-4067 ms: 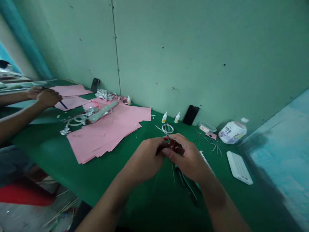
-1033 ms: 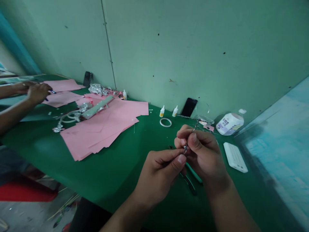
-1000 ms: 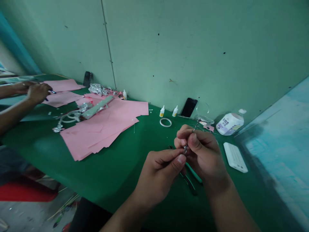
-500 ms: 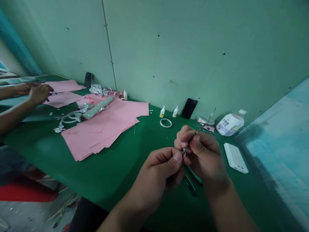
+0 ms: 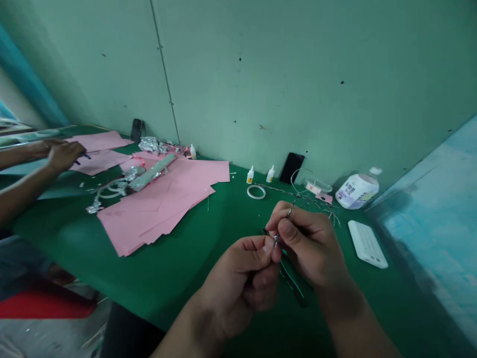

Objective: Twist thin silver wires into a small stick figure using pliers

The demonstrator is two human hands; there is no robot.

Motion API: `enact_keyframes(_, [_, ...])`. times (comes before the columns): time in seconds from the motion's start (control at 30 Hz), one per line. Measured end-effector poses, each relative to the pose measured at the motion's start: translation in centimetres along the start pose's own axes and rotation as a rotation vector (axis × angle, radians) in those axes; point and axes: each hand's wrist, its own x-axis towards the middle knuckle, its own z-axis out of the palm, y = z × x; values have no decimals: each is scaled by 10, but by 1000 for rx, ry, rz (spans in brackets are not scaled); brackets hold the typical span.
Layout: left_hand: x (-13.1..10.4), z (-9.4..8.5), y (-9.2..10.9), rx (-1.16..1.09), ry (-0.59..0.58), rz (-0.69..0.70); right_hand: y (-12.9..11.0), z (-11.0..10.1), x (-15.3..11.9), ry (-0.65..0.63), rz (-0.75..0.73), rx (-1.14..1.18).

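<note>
Between my two hands is a thin twisted silver wire (image 5: 289, 212), its upper end rising past my fingers into a rounded loop. My left hand (image 5: 242, 278) pinches the wire's lower end between thumb and forefinger. Closed around it a little higher is my right hand (image 5: 313, 243), with its thumb and fingers on the shaft. A small shiny knot or bead-like lump (image 5: 276, 239) shows where the fingertips meet; its exact form is too small to tell. Under my hands lie dark green-handled pliers (image 5: 292, 282), partly hidden by them.
Pink paper sheets (image 5: 175, 199) spread across the green table (image 5: 201, 263). Two small glue bottles (image 5: 250, 175), a tape ring (image 5: 256, 192), a phone (image 5: 292, 168), loose wires, a plastic bottle (image 5: 357, 190) and a white power bank (image 5: 367, 243) stand or lie around. A co-worker's hands (image 5: 65, 155) work at left.
Both my hands have shifted slightly left with the wire. The wire's upper end now leans left and shows a wider loop. The co-worker's hands have barely moved.
</note>
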Motion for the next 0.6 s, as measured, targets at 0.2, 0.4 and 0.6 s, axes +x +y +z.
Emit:
enact_keyframes(0.2, [10, -5, 6, -77, -48, -53, -1, -2, 9, 27, -19, -106])
enact_keyframes(0.4, [19, -12, 8, -154, -87, -95, -1, -4, 14, 39, -2, -176])
enact_keyframes(0.6, [28, -19, 7, -103, -140, -65, -1, -4, 13, 100, -6, -266])
